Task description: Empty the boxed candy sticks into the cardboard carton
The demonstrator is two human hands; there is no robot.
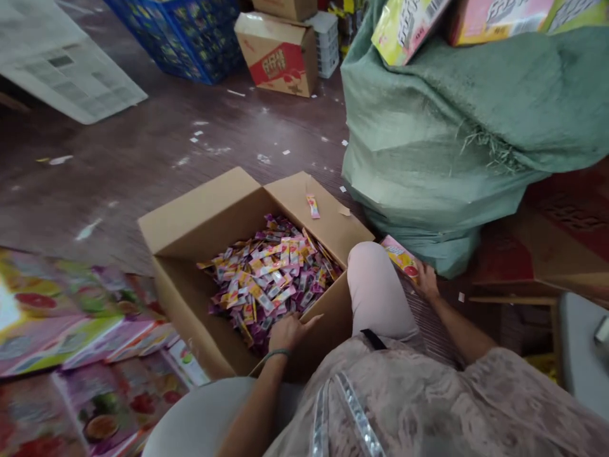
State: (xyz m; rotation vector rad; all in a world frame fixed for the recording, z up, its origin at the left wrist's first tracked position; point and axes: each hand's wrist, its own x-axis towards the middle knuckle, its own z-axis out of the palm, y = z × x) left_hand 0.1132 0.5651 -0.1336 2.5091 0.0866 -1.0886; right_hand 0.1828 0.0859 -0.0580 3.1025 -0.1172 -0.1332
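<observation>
A large open cardboard carton (pixel 190 298) stands between my knees, part filled with small pink, purple and yellow stick sachets (pixel 271 273). My left hand (pixel 288 333) is inside its near edge, over the sachets. Its thumb is stretched apart toward the carton's rim, while the other fingertips are partly hidden. One loose sachet (pixel 313 206) lies on the right-hand flap. Low beside my right knee, my right hand (pixel 427 284) is closed on the end of a small pink and yellow printed box (pixel 399 255) with a fruit picture.
A big green woven sack (pixel 409 152) bulges at the right, with printed boxes (pixel 412 25) on top. Stacked colourful boxes (pixel 95 381) fill the lower left. A blue basket (pixel 190 38) and a brown carton (pixel 276 54) stand at the back. Paper scraps litter the floor (pixel 157 139).
</observation>
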